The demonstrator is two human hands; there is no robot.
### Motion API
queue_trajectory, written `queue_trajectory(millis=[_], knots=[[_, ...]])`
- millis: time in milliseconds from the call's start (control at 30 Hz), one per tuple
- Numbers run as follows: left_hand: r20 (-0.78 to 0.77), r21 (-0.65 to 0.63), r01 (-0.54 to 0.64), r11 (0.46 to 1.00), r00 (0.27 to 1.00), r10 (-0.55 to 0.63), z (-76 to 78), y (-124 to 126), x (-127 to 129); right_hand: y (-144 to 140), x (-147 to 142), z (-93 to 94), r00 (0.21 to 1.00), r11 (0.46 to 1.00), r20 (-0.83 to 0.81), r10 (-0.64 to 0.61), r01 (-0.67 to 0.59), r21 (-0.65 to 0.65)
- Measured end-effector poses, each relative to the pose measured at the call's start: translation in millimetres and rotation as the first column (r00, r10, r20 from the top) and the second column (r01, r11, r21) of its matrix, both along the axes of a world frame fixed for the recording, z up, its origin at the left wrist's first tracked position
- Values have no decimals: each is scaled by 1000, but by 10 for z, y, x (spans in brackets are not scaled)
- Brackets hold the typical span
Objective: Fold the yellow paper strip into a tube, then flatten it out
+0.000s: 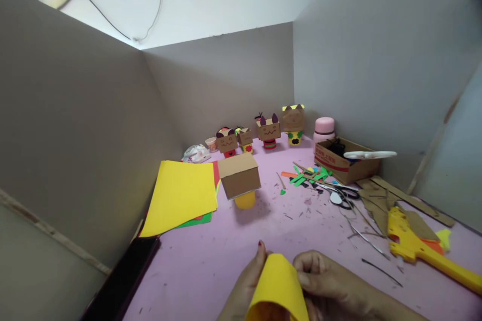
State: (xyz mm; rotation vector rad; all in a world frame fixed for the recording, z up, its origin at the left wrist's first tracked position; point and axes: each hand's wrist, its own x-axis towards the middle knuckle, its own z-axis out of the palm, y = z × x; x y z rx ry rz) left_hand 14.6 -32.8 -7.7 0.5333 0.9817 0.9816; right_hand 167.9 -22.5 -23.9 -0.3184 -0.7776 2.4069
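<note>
A curled yellow sheet (277,286) sits at the bottom edge of the view, low over the pink table (211,261), bent into an arch between both hands. The left hand (246,286) presses against its left side with the thumb up along the edge; the hand is curled about the sheet, though the fingers behind it are hidden. The right hand (327,286) grips the right side, fingers folded in on the paper's edge. Just beyond, near the table's middle, a cardboard box (240,175) rests on a yellow cup (245,200). To the left of that lies a stack of coloured paper (181,194), yellow on top, with a dark flat thing (124,281) near its front corner at the table's edge. To the right, green and orange scraps (307,175) lie by scissors (341,193), and cardboard strips (384,200) spread toward a yellow glue gun (417,248). An open carton (344,163) stands behind the scraps, a pink jar (324,129) just beside it. Along the back wall stand four box-headed figures (269,132) in a row, with a small cup (211,144) and crumpled plastic (196,153) at their left.
</note>
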Motion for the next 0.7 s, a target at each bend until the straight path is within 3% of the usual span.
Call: queue_trajectory(millis=[167,333,400,467,533,567,633,700], knots=[[189,33,45,998,981,-50,-23,-107,5,-72,-38,146,995,995,-104,-14,4,-102],[325,-24,87,996,943,-74,-92,-94,-8,-17,-38,26,994,991,61,-93,98,-94],[397,-50,18,999,918,3,-49,-72,-6,23,-25,13,984,987,106,-142,149,-57],[348,-25,-181,983,920,179,33,-67,-29,51,-11,42,963,976,164,-214,216,5],[114,158,-396,905,917,382,125,-90,-81,67,4,93,924,956,254,-288,264,125],[-23,306,-473,827,864,503,166,-112,-110,73,14,118,896,939,296,-330,281,199],[-189,602,-473,644,699,690,227,-175,-154,84,37,158,834,888,354,-424,306,342],[-220,759,-371,535,626,748,254,-245,-155,90,64,186,769,822,372,-520,333,461]])
